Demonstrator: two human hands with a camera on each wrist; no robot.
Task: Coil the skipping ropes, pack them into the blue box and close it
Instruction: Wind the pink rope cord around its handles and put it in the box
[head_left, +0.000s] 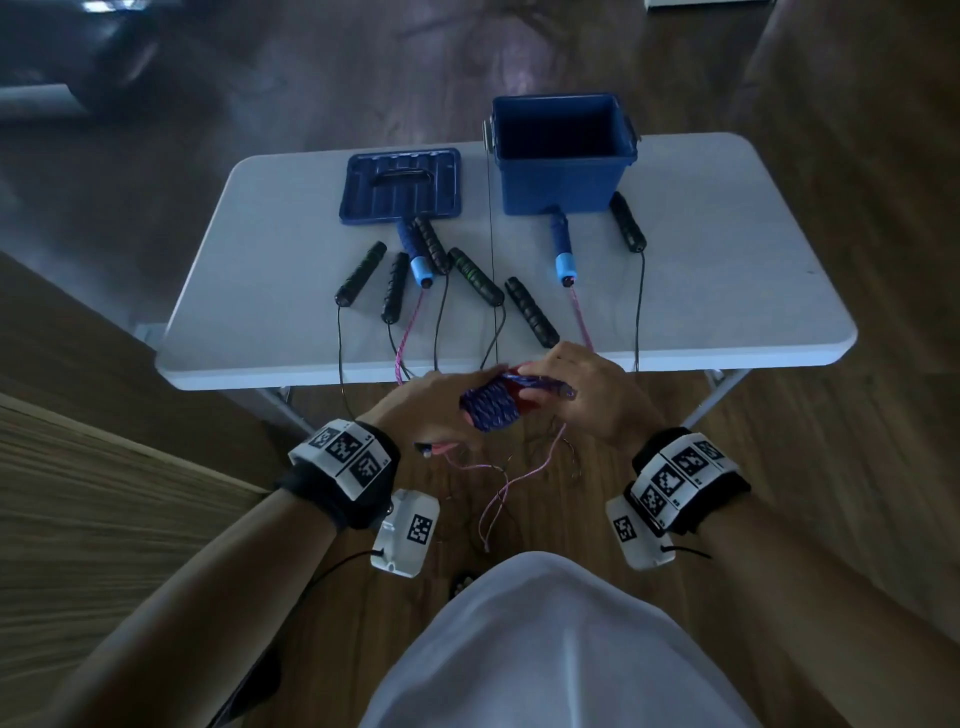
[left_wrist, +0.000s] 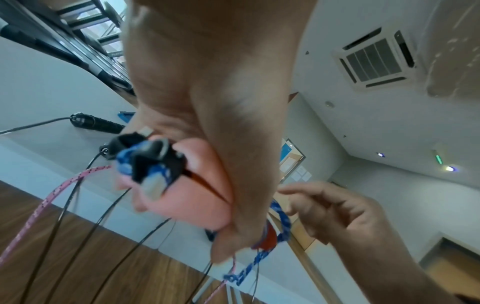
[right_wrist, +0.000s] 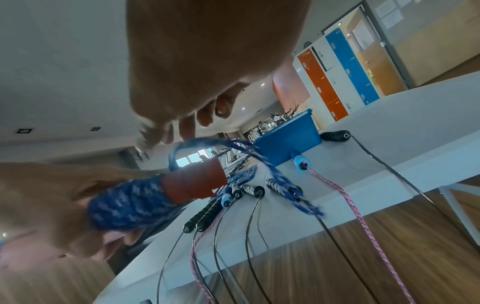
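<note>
While the grey folding table (head_left: 727, 291) takes up most of the room ahead of the person, the work itself goes on just off its near edge. At the table's far side stands the open blue plastic box (head_left: 563, 156), nothing visible inside it, and to its left, apart from it, lies the ribbed blue lid (head_left: 401, 186) with its handle up. Between those and the near edge lie 6 black foam-grip handles and 2 blue-gripped handles, their thin black cords and pink braided cords trailing over the edge to the floor.

Smaller than all that is the bundle in hand: a red-handled skipping rope with blue-and-white braided cord (head_left: 491, 408), most of the cord already wound tight round the handles. Its long axis runs left to right between the 2 hands, tilted up toward the right. The left hand (head_left: 436, 410) has its fingers curled round the wound end, gripping it. The right hand (head_left: 582, 395) is at the bare red end; in the right wrist view its fingertips (right_wrist: 187, 129) meet the loose loop of blue cord, but I cannot tell whether they pinch it. My guess is the last loose length gets wound or tucked next, the right hand being the nearer to it, and the box lies ahead and slightly right
</note>
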